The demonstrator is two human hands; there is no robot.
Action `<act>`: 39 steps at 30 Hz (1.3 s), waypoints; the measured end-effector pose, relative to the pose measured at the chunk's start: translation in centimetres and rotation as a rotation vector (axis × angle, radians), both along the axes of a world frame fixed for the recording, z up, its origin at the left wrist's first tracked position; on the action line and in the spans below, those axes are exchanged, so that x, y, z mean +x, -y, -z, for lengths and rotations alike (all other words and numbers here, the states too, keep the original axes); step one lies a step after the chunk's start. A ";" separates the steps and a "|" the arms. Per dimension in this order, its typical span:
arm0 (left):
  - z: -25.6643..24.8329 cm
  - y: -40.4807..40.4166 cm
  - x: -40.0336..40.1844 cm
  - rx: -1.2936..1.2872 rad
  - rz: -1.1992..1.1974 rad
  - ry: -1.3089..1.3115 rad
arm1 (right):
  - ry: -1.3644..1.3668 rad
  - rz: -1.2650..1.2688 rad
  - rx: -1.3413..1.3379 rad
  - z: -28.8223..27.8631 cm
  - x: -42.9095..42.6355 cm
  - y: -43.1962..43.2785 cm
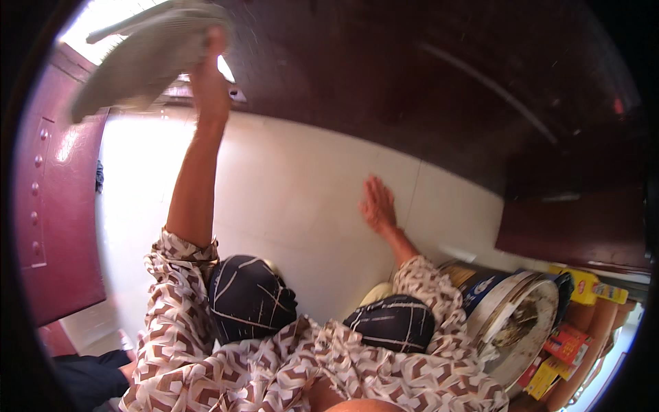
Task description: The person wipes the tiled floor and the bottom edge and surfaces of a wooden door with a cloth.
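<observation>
My left hand (210,87) is raised at the upper left, closed on a grey-brown cloth (149,62) that hangs in folds and is blurred. The cloth is in front of a bright opening and beside a large dark red panel (360,67). Lower and to the right, my right hand (378,206) is seen against the pale tiled floor (298,190), its fingers extended and holding nothing. Whether it touches the floor, I cannot tell. My knees, in dark patterned cloth, are bent below both hands.
At the right stands a stained white bucket (476,335) with brownish matter inside. Beyond it are yellow and red boxes (566,342). A red studded door (72,206) is on the left. At the lower left shows a person's dark-clothed leg (92,376). A small dark cloth (99,176) lies by the door.
</observation>
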State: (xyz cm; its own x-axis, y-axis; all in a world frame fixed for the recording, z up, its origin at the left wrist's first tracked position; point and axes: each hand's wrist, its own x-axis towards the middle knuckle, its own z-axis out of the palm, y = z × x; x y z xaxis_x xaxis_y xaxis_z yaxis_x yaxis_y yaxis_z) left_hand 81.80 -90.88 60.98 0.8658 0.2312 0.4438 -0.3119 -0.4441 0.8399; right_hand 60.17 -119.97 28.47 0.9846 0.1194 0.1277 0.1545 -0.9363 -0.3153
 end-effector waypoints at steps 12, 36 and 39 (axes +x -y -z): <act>12.7 8.5 0.8 0.607 0.412 0.212 | -0.350 0.020 -0.014 0.4 -7.2 -0.9; -0.9 33.0 -3.8 1.073 0.682 1.058 | -0.366 0.110 0.097 -0.5 -7.2 -3.2; -0.3 27.1 -1.5 1.340 0.775 0.908 | -0.368 0.084 0.120 -0.5 -6.9 -2.2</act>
